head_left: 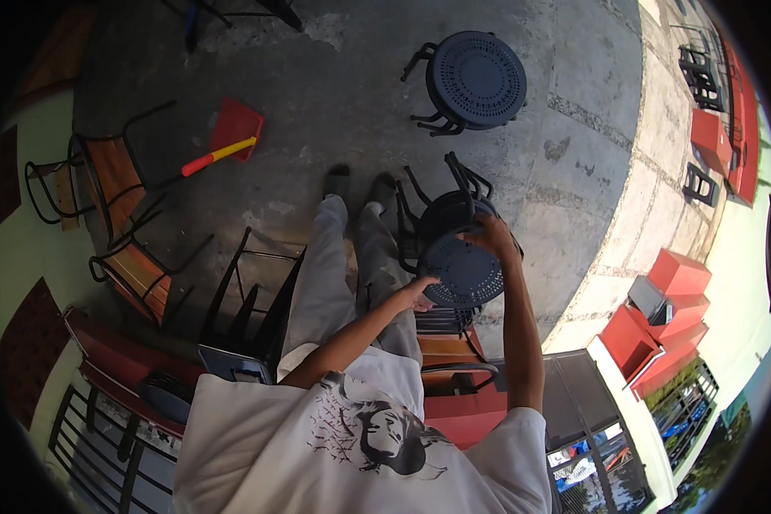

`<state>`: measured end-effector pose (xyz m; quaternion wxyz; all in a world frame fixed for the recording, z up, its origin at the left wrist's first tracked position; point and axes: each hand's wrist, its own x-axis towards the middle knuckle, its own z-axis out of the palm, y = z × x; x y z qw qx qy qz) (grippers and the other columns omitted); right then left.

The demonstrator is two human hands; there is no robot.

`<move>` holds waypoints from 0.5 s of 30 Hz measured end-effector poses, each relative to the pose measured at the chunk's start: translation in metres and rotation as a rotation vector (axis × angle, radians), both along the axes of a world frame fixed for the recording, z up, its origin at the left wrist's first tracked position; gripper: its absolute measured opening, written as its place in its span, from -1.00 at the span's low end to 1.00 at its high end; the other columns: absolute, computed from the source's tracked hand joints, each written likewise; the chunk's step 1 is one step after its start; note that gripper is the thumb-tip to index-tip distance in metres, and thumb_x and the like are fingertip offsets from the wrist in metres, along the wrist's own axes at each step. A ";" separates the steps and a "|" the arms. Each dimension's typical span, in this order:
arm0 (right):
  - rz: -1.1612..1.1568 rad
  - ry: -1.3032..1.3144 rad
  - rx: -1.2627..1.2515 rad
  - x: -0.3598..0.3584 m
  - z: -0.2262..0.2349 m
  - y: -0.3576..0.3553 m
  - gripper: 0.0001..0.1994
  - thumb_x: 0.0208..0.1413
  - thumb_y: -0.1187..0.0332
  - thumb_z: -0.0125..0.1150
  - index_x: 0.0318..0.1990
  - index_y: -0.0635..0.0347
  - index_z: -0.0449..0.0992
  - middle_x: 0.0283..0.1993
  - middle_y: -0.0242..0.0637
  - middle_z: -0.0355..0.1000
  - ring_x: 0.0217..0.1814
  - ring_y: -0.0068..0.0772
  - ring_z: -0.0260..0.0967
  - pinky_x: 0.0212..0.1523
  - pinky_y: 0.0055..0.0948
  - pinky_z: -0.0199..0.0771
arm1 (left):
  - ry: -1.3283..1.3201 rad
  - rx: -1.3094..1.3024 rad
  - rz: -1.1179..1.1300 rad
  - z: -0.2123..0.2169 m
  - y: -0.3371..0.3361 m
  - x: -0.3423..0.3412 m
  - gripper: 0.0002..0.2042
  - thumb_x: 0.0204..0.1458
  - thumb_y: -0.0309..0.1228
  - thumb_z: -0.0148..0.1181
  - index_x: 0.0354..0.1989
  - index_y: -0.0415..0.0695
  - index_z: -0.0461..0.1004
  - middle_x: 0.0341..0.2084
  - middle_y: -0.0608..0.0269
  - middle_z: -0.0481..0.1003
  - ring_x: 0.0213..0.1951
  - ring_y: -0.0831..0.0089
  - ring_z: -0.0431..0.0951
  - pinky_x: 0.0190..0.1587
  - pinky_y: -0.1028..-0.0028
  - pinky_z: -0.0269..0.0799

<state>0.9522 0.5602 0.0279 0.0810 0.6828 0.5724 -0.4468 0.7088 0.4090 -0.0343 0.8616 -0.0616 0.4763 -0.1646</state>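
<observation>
A dark blue-grey round stool [463, 272] with a perforated seat is tilted up in front of me, just right of my legs. My left hand [416, 294] is closed on the near left part of its seat rim. On the far right part of the rim, my right hand [492, 237] grips the same stool with bent fingers. Behind that seat shows another dark round shape [456, 210] with several tube legs; I cannot tell whether it belongs to a second stool. A similar round stool [478, 79] stands upright farther ahead on the concrete floor.
At the left lies a red dustpan [234, 127] beside a red and yellow handle [221, 156]. Wooden-seated metal chairs [120, 193] line the left side. A black chair or stool [250, 321] sits by my left leg. Red blocks [666, 317] stand along the right wall.
</observation>
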 end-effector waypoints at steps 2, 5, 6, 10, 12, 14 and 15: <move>0.004 -0.054 0.030 0.006 -0.008 -0.015 -0.46 -0.23 -0.06 0.59 -0.21 0.18 0.63 -0.25 -0.06 0.61 -0.12 0.09 0.57 -0.08 -0.07 0.53 | 0.045 -0.031 -0.025 -0.018 -0.006 0.010 -0.16 -0.05 0.18 0.31 0.36 0.03 0.18 -0.02 0.13 0.50 -0.25 0.25 0.63 -0.22 0.30 0.61; 0.013 -0.126 0.100 0.001 -0.027 -0.031 -0.43 -0.24 -0.08 0.58 -0.16 0.15 0.61 -0.17 -0.11 0.59 -0.03 0.05 0.53 0.00 -0.01 0.46 | 0.125 -0.019 -0.058 -0.033 -0.006 0.008 -0.22 -0.01 0.15 0.30 0.33 0.04 0.22 0.04 0.19 0.49 -0.22 0.26 0.63 -0.21 0.31 0.61; 0.014 -0.161 0.135 -0.003 -0.033 -0.039 -0.40 -0.24 -0.10 0.57 -0.13 0.13 0.59 -0.12 -0.14 0.58 0.04 0.03 0.49 0.06 0.02 0.40 | 0.143 0.019 -0.070 -0.035 -0.006 0.005 -0.20 -0.01 0.15 0.31 0.35 0.03 0.21 0.08 0.20 0.47 -0.21 0.26 0.62 -0.20 0.32 0.60; -0.059 -0.246 0.166 -0.013 -0.067 -0.046 -0.41 -0.15 -0.12 0.50 -0.06 0.09 0.56 0.00 -0.14 0.49 0.20 0.07 0.36 0.17 0.06 0.28 | 0.142 0.095 -0.160 -0.061 0.015 -0.003 -0.17 0.00 0.15 0.30 0.39 -0.01 0.18 0.17 0.22 0.41 -0.22 0.31 0.60 -0.19 0.34 0.58; -0.094 -0.226 0.197 -0.003 -0.082 -0.053 -0.42 -0.11 -0.11 0.48 -0.04 0.08 0.54 0.04 -0.13 0.46 0.23 0.09 0.35 0.25 0.18 0.23 | 0.141 0.162 -0.170 -0.068 0.032 0.002 -0.21 -0.06 0.17 0.31 0.29 -0.05 0.30 -0.02 0.23 0.50 -0.30 0.37 0.57 -0.24 0.32 0.54; -0.167 -0.258 0.191 0.006 -0.093 -0.060 -0.40 -0.05 -0.11 0.45 0.03 0.08 0.49 0.09 -0.11 0.42 0.28 0.11 0.32 0.31 0.40 0.10 | 0.131 0.164 -0.207 -0.075 0.039 0.008 -0.24 -0.05 0.17 0.30 0.24 -0.07 0.34 -0.02 0.28 0.50 -0.30 0.40 0.56 -0.26 0.33 0.52; -0.185 -0.254 0.141 0.010 -0.097 -0.063 -0.39 0.02 -0.09 0.41 0.11 0.06 0.43 0.17 -0.11 0.37 0.35 0.14 0.25 0.32 0.56 -0.01 | 0.168 0.203 -0.208 -0.078 0.040 0.009 -0.23 -0.05 0.17 0.30 0.26 -0.06 0.33 0.00 0.27 0.49 -0.30 0.42 0.56 -0.25 0.34 0.51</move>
